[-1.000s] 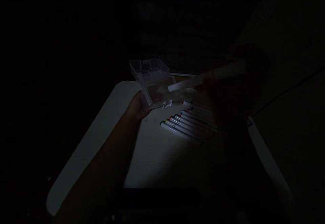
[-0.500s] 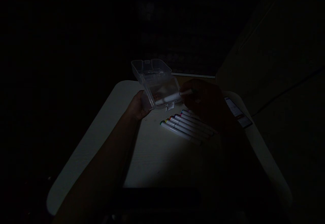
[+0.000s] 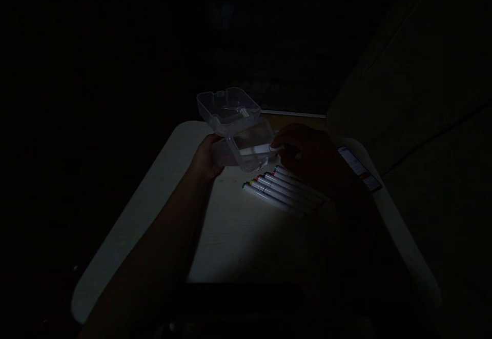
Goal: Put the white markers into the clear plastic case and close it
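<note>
The scene is very dark. My left hand (image 3: 205, 158) grips the left end of a clear plastic case (image 3: 246, 152) whose lid (image 3: 226, 107) stands open at the back. My right hand (image 3: 307, 157) pinches a white marker (image 3: 257, 150) that lies across the inside of the case. A row of several white markers with coloured caps (image 3: 282, 191) lies on the white table (image 3: 230, 236) just in front of the case, under my right hand.
A phone or card with a lit strip (image 3: 359, 168) lies at the table's right edge. The table's rounded edges fall away into darkness on both sides. A dark object (image 3: 238, 298) sits at the near edge.
My right hand brought the white marker down from mid-air into the open case. My left hand tipped the case flatter towards the table.
</note>
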Tool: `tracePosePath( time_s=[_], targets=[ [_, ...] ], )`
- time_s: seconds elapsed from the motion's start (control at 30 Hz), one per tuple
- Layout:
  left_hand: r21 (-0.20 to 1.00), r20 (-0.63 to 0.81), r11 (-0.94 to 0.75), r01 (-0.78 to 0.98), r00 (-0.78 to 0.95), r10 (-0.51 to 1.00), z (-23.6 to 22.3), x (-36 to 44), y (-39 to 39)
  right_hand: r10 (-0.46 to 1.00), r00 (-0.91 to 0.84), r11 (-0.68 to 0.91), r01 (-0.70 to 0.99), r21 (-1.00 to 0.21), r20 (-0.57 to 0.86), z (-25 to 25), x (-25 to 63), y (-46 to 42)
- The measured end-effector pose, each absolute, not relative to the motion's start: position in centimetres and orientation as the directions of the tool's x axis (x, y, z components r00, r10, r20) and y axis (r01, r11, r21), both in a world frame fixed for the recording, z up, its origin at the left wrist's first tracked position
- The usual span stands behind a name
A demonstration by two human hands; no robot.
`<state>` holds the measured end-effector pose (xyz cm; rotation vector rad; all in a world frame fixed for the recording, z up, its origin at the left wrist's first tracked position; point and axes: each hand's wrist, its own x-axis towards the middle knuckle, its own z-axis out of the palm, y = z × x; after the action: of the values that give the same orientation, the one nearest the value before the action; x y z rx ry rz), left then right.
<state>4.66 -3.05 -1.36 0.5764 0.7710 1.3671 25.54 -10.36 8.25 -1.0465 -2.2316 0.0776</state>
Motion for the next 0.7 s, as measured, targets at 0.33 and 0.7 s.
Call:
tracePosePath(
  time_s=[0.33,0.7],
  targets=[
    [0.744,-0.178,0.129,-0.656,-0.008,0.984,-1.2,4.6,-3.2,0.814,-0.221,0.486,0.766,-0.421,0.537,7.8,28.6,-8.3],
    [0.726,-0.137,0.107,-0.679,0.01,0.991,-2.0,4.2,-2.3,0.962,-0.201,0.229,0.963,-0.14,0.185,2.0,30.9,-4.8]
  ],
)
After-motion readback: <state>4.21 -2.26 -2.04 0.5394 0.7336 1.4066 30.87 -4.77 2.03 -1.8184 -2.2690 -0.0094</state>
